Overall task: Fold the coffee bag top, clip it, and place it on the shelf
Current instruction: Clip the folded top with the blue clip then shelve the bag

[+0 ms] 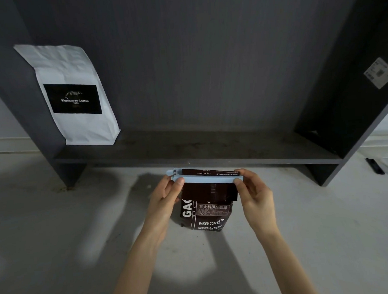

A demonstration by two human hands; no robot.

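A dark brown coffee bag (206, 213) with white lettering stands upright on the pale floor, just in front of the dark shelf (188, 151). Its top is folded over, and a long light-blue clip (208, 179) lies across the fold. My left hand (166, 197) pinches the clip's left, hinged end, thumb on top. At the clip's right end, my right hand (254, 193) grips with thumb and fingers. The bag's lower left side is partly hidden behind my left hand.
A white coffee bag (73, 94) with a black label stands at the left end of the shelf, leaning on the side panel. The shelf's right side panel (348, 107) carries a paper sticker. A black object (375, 165) lies on the floor at right.
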